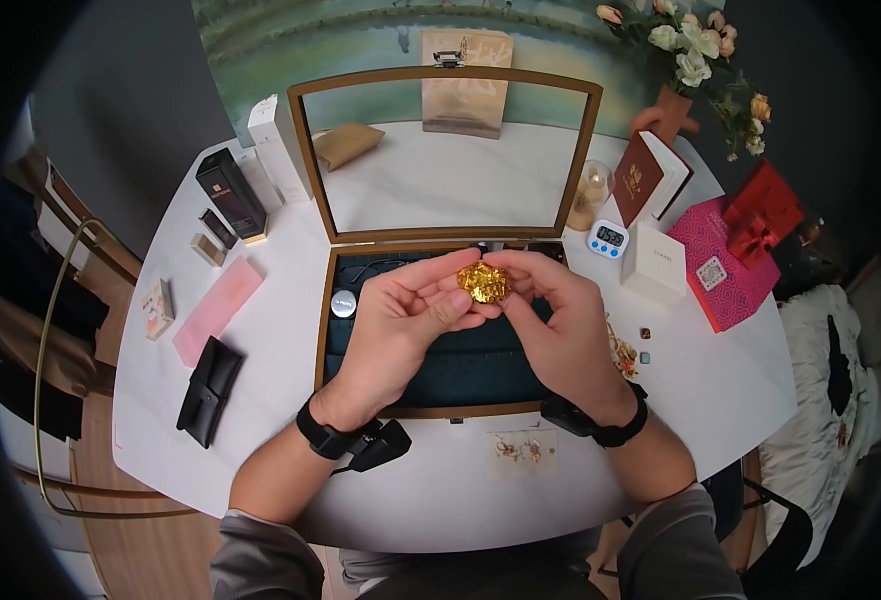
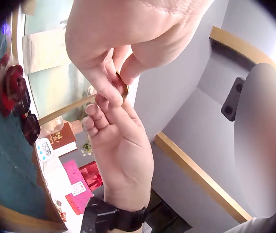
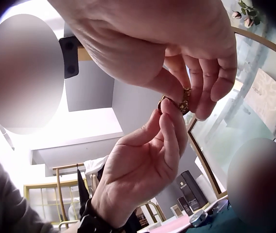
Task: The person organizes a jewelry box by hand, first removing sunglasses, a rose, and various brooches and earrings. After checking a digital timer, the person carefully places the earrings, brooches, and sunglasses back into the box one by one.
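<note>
A round, textured gold piece [image 1: 484,283] is held up between both hands over the open box [image 1: 325,330] with its dark green lining. The left hand [image 1: 400,325] pinches its left side between thumb and fingers. On its right side the right hand [image 1: 565,325] grips it, fingertips close to those of the left. In the left wrist view the gold piece [image 2: 123,89] shows edge-on between the fingers; in the right wrist view part of the gold piece [image 3: 185,101] shows, the rest covered by fingers.
The box's framed clear lid [image 1: 295,150] stands raised behind. Left are a black case [image 1: 209,392], a pink strip [image 1: 218,310] and small boxes. Right are a timer [image 1: 608,238], a white box [image 1: 654,262] and jewellery [image 1: 621,352]. Earrings on a card [image 1: 522,453] lie in front.
</note>
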`<state>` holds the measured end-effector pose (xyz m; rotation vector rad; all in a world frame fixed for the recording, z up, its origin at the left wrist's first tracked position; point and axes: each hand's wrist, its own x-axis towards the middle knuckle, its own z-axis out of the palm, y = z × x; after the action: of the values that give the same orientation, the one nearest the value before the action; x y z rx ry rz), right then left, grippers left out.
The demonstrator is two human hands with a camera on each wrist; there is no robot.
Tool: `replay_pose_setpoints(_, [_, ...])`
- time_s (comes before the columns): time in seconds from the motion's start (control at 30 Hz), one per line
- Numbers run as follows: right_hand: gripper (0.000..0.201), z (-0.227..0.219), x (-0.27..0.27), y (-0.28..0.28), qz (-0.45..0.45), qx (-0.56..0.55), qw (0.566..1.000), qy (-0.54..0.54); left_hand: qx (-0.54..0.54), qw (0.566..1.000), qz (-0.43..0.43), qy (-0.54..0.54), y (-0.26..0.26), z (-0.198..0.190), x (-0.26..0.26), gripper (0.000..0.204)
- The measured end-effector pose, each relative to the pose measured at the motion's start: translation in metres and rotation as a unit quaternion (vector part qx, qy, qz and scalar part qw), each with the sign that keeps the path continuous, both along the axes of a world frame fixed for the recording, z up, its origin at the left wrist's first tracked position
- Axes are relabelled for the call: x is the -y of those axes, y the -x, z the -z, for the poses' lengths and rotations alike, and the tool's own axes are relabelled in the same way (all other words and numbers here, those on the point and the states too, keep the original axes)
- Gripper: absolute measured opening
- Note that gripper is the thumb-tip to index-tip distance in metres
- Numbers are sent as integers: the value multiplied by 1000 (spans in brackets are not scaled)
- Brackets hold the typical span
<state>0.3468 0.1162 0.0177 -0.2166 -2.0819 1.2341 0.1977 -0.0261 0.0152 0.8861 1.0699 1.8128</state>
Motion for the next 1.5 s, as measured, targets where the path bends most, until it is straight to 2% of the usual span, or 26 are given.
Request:
replay_pose_setpoints(0.23, [23,-12,7,-4,35,4,999,-24,-5,1000,-1,-25,0,3,-1,41])
replay_pose_setpoints(0.27, [23,-11,8,-4,35,3,999,-24,-37,999,-7,-13,3,6,0,37])
replay_pose_setpoints(0.4, [16,-10,8,-5,-10,35,998,46,-90,995,-26,14,8,5,4,26])
replay_pose_setpoints(0.67, [28,-15,5,-6,-89,42,974,203,-89,996,-32,-8,3,5,2,21])
replay_pose_setpoints(1.5, [37,-11,-1,-4,-111,58,973,196,-54,998,-6,-42,2,9,2,19])
